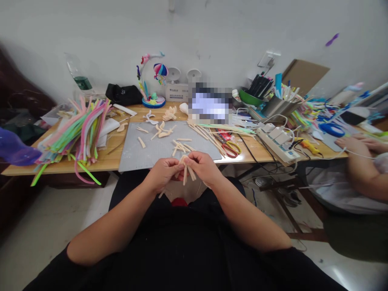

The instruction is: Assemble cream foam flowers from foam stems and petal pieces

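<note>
My left hand [166, 173] and my right hand [202, 165] meet just off the table's front edge, both closed in a pinch. Between them is a small bunch of cream pipe cleaner pieces [185, 174], its ends hanging down between my fingers. Part of the bunch is hidden behind the fingertips. Past my hands, short cut cream pipe cleaner pieces [179, 147] lie in a loose pile on the grey mat [133, 155]. Curled, petal-like cream shapes [163, 130] rest farther back on the mat.
Colourful pipe cleaners [81, 133] are heaped at the left. Red-and-yellow scissors [230, 148] lie right of the mat, near a power strip [277, 141] with cables. A blurred screen [209, 106] stands behind. Another person's arm [363, 161] is at the far right.
</note>
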`<act>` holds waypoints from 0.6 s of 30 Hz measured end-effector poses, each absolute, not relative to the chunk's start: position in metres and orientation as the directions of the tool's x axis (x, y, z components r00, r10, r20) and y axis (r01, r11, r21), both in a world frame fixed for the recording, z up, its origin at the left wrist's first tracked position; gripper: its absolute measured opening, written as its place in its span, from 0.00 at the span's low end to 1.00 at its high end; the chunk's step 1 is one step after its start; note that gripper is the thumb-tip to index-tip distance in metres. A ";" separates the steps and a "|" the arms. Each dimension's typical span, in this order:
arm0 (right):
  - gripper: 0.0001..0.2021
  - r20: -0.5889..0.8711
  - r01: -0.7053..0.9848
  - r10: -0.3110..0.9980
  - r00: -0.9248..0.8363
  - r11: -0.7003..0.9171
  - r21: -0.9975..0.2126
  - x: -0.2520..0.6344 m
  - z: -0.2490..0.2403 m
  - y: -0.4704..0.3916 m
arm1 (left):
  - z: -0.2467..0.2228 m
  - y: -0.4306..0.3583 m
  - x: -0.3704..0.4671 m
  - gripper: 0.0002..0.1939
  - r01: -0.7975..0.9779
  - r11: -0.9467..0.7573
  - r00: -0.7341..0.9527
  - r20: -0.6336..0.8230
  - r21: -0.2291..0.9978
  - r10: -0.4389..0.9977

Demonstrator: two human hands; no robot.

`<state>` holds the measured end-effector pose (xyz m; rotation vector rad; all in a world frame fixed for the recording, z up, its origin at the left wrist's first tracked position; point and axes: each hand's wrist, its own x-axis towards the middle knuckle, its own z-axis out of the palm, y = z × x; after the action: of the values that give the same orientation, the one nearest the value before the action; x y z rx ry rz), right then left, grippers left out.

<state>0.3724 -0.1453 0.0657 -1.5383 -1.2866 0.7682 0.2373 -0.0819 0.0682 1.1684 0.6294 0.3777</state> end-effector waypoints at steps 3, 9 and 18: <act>0.12 0.235 0.585 0.931 0.280 0.028 -0.810 0.371 0.066 -0.145 | 0.066 -0.082 0.238 0.10 0.074 0.281 0.764 -0.236 0.957 0.601; 0.11 0.220 0.572 0.935 0.277 0.024 -0.820 0.369 0.063 -0.144 | 0.057 -0.084 0.241 0.10 -0.008 0.272 0.775 -0.166 0.962 0.610; 0.11 0.028 0.333 0.991 0.133 -0.018 -0.943 0.381 0.063 -0.147 | 0.061 -0.078 0.234 0.10 0.085 0.265 0.829 -0.215 0.961 0.515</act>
<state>0.3808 -0.1466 0.0628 -1.5110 -1.3483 0.9229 0.2342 -0.0776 0.0611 1.2857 0.5556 0.3121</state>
